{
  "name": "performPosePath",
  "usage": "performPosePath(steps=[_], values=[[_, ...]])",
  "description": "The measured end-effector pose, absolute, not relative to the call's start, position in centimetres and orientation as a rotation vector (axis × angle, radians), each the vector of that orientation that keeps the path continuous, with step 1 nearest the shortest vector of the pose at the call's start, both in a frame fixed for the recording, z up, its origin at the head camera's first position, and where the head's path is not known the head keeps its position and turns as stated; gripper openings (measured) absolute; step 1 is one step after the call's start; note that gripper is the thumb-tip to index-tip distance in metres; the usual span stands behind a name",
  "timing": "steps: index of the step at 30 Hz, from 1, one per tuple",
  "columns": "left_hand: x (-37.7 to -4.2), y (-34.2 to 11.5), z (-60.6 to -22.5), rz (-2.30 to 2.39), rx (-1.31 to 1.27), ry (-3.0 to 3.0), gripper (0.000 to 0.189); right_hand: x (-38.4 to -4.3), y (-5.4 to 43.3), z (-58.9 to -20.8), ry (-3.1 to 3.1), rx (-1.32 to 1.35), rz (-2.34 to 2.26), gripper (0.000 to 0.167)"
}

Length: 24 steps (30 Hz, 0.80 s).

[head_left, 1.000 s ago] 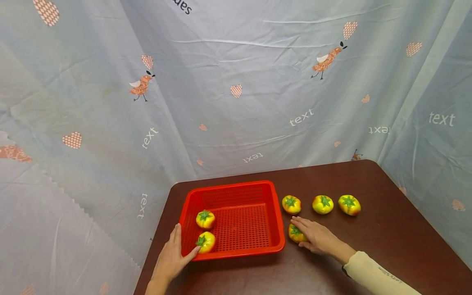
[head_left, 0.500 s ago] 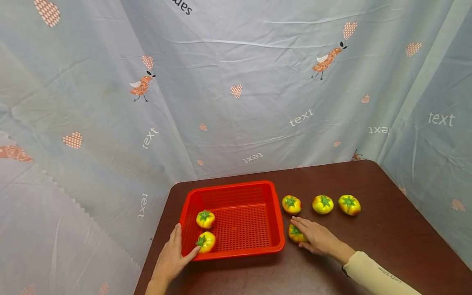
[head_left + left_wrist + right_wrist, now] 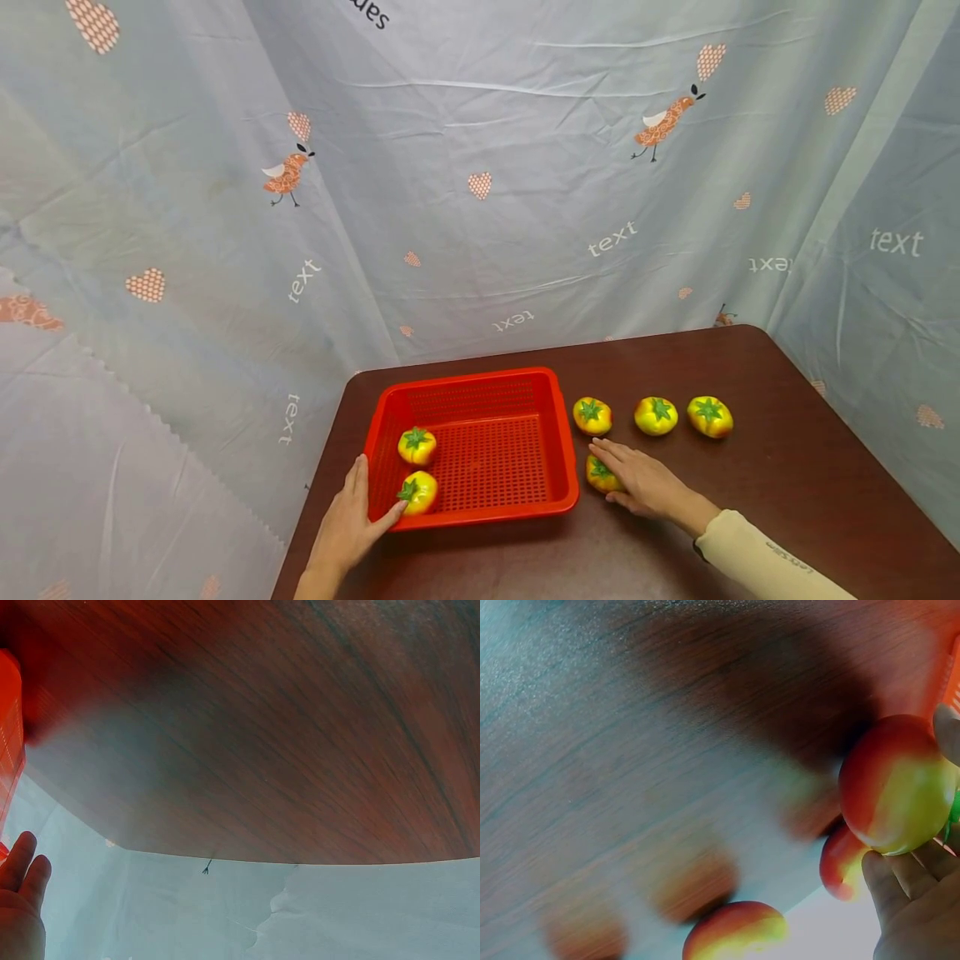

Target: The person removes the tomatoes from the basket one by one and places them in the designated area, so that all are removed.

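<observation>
A red plastic basket (image 3: pixel 551 500) stands on the table with two yellow-red tomatoes in its left part, a rear one (image 3: pixel 417 447) and a front one (image 3: pixel 419 492). My left hand (image 3: pixel 347 527) rests at the basket's front left corner, fingers straight along the outside and thumb over the front rim. In the left wrist view only some fingertips (image 3: pixel 34 881) show beside the basket. My right hand (image 3: pixel 648 483) holds another tomato (image 3: pixel 896 784) just right of the basket, thumb on one side and fingers on the other. The hand hides part of this tomato in the head view.
Behind the right hand three more tomatoes lie in a row on the dark brown table (image 3: pixel 810 483): a left one (image 3: pixel 592 416), a middle one (image 3: pixel 656 416) and a right one (image 3: pixel 710 417). A pale patterned curtain (image 3: pixel 525 208) hangs round the table's back and sides.
</observation>
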<state>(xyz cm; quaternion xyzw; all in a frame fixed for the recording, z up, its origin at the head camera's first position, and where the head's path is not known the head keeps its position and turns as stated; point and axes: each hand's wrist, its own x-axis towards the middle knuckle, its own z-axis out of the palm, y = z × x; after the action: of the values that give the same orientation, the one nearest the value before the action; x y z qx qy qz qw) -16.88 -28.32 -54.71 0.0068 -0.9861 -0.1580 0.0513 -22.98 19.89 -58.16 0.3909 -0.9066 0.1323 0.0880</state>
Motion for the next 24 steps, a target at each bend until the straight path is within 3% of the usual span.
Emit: performPosePath(steps=[24], values=[[-16.92,-28.4,-54.81,-0.476,0.021,-3.002,0.109,-23.0,19.99,-57.58,-2.692,1.176,0.363,0.073]])
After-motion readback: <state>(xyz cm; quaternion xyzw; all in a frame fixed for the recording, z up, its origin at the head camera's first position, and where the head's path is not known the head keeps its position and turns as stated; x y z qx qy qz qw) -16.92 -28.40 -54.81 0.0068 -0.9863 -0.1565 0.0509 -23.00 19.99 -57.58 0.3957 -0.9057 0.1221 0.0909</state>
